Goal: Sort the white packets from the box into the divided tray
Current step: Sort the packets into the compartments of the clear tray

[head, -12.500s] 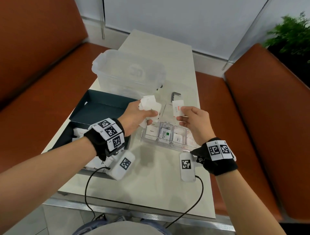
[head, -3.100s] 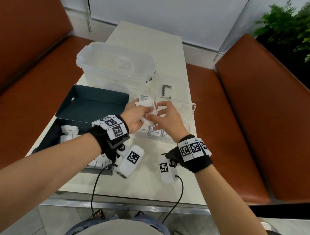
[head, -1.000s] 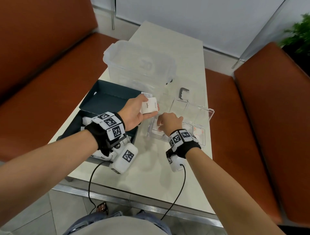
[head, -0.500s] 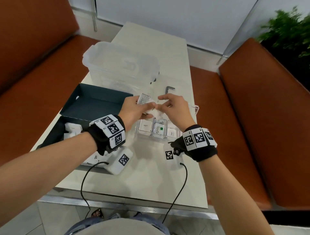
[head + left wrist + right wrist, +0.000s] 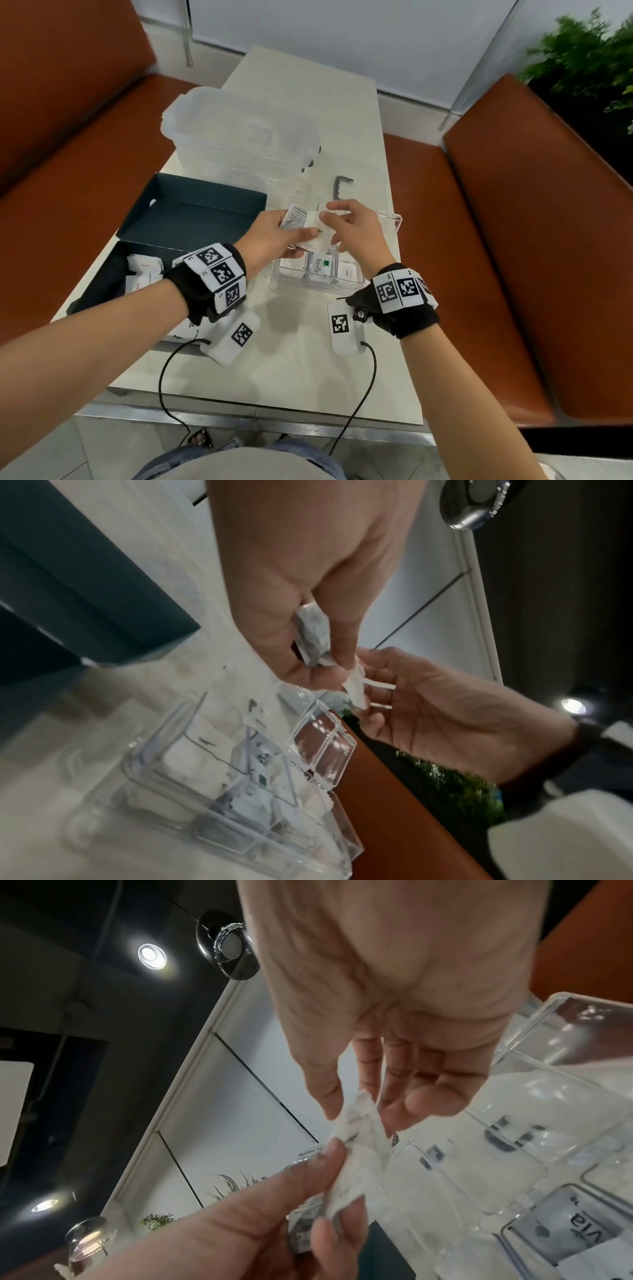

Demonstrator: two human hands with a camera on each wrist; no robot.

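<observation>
My left hand (image 5: 291, 236) grips a small stack of white packets (image 5: 303, 224) above the far-left part of the clear divided tray (image 5: 284, 284). My right hand (image 5: 334, 219) meets it from the right and pinches one white packet (image 5: 359, 1150) of the stack between thumb and fingers (image 5: 394, 1096). The left wrist view shows the packets (image 5: 313, 631) clamped in my left hand (image 5: 318, 653), with my right hand (image 5: 369, 685) touching them. Tray compartments hold packets, one labelled Stevia (image 5: 322, 265). The dark box (image 5: 191, 209) at left holds more white packets (image 5: 144, 270).
A large clear plastic bin (image 5: 239, 137) stands behind the box and tray. A small dark metal piece (image 5: 342, 186) lies beyond the tray's raised clear lid (image 5: 390, 221). Orange benches flank the narrow table (image 5: 301, 370); a plant (image 5: 582, 54) is at back right.
A second ago my right hand was down in the tray; it has risen to the left hand's stack and now pinches a packet there. The left hand kept its stack.
</observation>
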